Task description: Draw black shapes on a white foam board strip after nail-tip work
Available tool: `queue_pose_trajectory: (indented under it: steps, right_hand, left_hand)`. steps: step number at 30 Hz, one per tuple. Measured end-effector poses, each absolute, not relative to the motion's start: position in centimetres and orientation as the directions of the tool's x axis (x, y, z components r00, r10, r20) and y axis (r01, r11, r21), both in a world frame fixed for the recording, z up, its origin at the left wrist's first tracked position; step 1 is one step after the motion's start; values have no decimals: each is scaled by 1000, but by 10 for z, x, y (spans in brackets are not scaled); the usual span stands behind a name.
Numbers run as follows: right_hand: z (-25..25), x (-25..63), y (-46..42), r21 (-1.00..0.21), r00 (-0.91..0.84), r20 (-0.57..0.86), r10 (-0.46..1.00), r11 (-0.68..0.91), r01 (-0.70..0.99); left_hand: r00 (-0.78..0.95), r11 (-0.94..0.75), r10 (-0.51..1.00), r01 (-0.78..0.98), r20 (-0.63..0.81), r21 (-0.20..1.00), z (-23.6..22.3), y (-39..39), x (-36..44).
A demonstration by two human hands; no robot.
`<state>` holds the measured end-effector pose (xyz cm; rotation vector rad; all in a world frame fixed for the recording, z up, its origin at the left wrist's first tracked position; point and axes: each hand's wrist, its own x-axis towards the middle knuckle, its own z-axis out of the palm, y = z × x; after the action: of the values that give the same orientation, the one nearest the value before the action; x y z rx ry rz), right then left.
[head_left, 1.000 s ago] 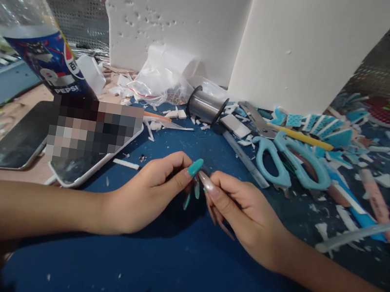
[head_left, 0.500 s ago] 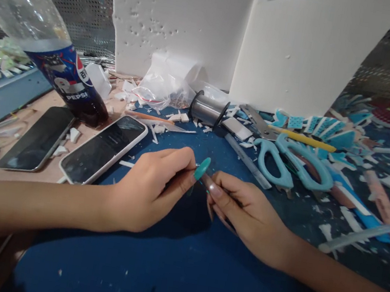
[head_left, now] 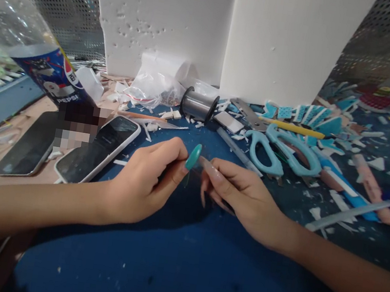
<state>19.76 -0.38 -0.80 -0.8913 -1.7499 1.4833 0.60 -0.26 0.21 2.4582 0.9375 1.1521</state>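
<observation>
My left hand (head_left: 148, 183) is closed in a pinch in the middle of the view, a long teal nail (head_left: 194, 156) showing on its thumb. Facing it, my right hand (head_left: 246, 198) pinches too, with a long pale brown nail on the thumb and the other fingers curled beneath. The two sets of fingertips nearly meet above the blue mat (head_left: 175, 271). A faint thin strand seems to hang near the left fingertips, but what either hand holds is too small to make out. Behind them stands a spool of clear line (head_left: 199, 105).
Light blue scissors (head_left: 266, 152), a yellow pencil-like stick (head_left: 297, 128) and foam scraps lie right. Two phones, one dark (head_left: 27, 144) and one white-edged (head_left: 100, 150), lie left beside a leaning Pepsi bottle (head_left: 49, 73). White foam boards (head_left: 281, 46) and a plastic bag (head_left: 159, 81) stand behind.
The camera view has shifted, so most things sit further left. My right thumb now points more directly at the left thumb's nail, and both hands keep their pinch.
</observation>
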Motion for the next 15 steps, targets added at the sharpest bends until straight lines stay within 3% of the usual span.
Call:
queue_pose_trajectory:
  steps: [4, 8, 11, 15]
  right_hand:
    - [-7, 198, -3, -987, -503, 107, 857, 154, 51]
    - [-8, 197, -3, -982, -369, 153, 917, 184, 49]
    - [-11, 196, -1, -985, -297, 159, 942, 170, 11]
    - [-14, 196, 1, -986, -213, 169, 962, 164, -39]
  left_hand:
    - [470, -750, 648, 532, 599, 394, -1, 0, 6]
    - [624, -723, 573, 690, 532, -30, -1, 7, 8]
    - [734, -683, 554, 671, 394, -290, -3, 11, 13]
    - [739, -680, 640, 672, 210, -292, -4, 15, 21]
